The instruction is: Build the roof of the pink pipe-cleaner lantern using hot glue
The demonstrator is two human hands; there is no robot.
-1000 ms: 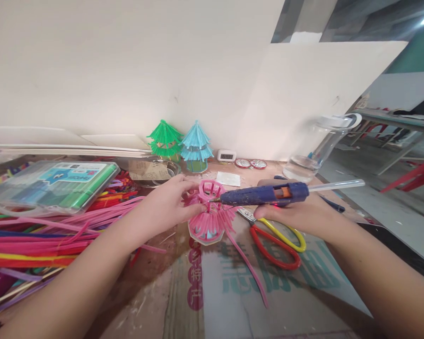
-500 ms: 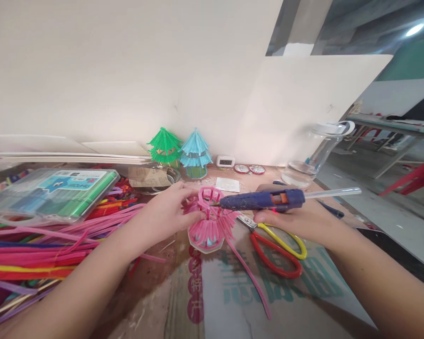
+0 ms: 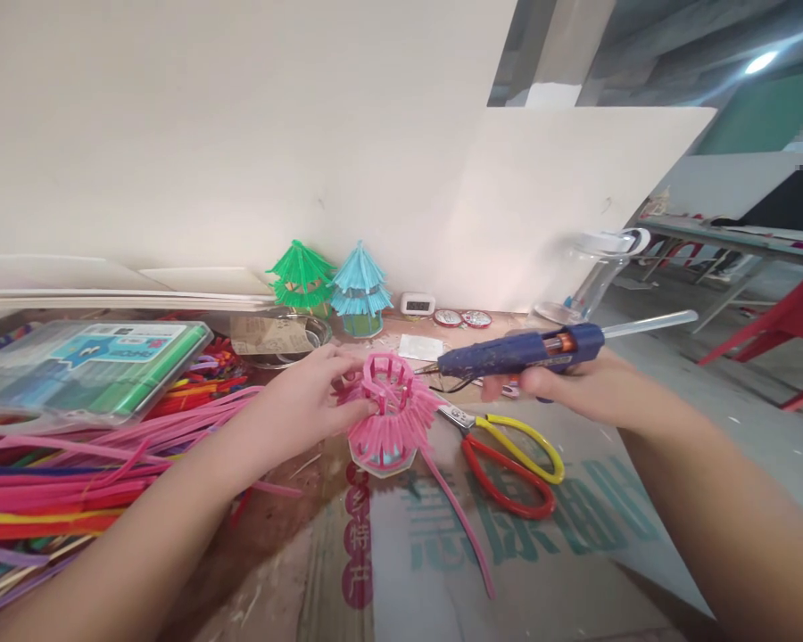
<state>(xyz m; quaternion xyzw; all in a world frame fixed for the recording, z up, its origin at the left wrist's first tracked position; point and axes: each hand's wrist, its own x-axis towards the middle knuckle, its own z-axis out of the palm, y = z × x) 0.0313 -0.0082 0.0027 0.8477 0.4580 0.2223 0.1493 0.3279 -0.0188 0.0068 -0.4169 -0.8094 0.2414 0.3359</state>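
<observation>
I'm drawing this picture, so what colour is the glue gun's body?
The glue gun's body is dark blue; it shows best in the head view.

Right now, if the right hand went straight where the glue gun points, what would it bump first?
Probably the pink model: the glue gun in the right hand points toward its upper part, though depth is unclear.
</observation>
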